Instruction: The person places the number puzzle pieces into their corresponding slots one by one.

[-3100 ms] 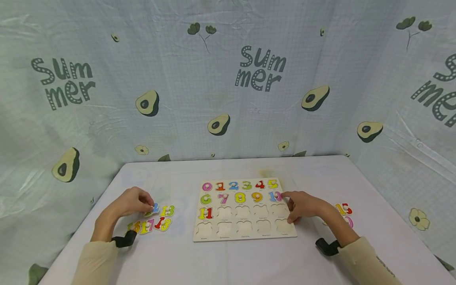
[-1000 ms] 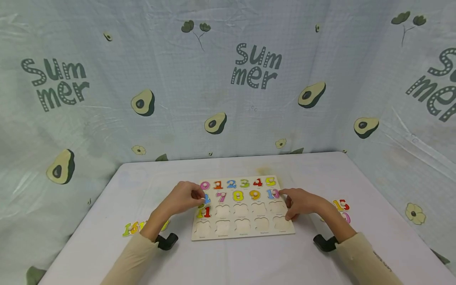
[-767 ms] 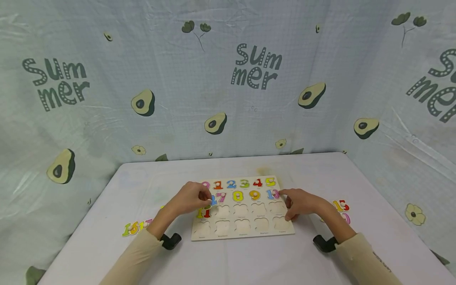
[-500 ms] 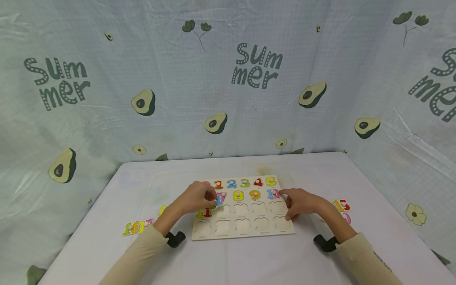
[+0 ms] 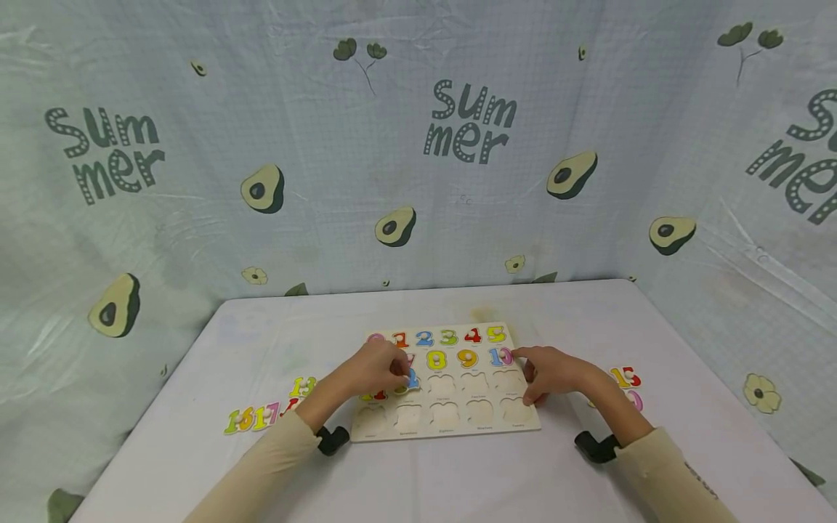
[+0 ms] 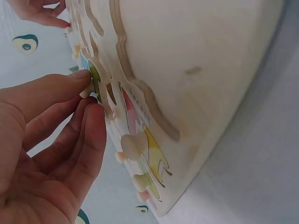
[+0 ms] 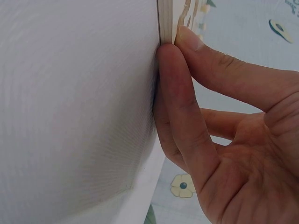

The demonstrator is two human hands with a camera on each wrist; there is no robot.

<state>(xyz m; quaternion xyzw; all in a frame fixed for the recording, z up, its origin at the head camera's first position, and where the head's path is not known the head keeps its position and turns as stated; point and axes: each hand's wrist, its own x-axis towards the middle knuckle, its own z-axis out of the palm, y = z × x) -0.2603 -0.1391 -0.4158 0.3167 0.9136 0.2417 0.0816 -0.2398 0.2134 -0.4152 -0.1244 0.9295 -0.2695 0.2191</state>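
Note:
My left hand (image 5: 377, 369) pinches the number 12 puzzle piece (image 5: 413, 379) by its knob, at the slot right of the 11 in the wooden puzzle board (image 5: 463, 420). Seen from the left wrist, the piece (image 6: 96, 80) is tilted against the board's face; whether it sits in the slot I cannot tell. At the board's right edge, my right hand (image 5: 554, 372) grips the rim, thumb (image 7: 191, 39) on the face and fingers at the edge and underside. Number pieces fill much of the upper two rows; the left hand hides some, including part of the 11 (image 5: 374, 396).
Left of the board lie the 13 (image 5: 302, 386), 16 (image 5: 240, 420) and 17 (image 5: 265, 415) pieces, plus a red piece partly behind the left forearm. A 15 (image 5: 625, 376) and a pink-ended piece (image 5: 634, 399) lie beyond the right wrist. A patterned curtain (image 5: 314, 145) surrounds the table.
My left hand has carried the 12 from the left-hand pile rightward over the board, past the 6 and 11, down to the third row. The right hand keeps its grip on the edge.

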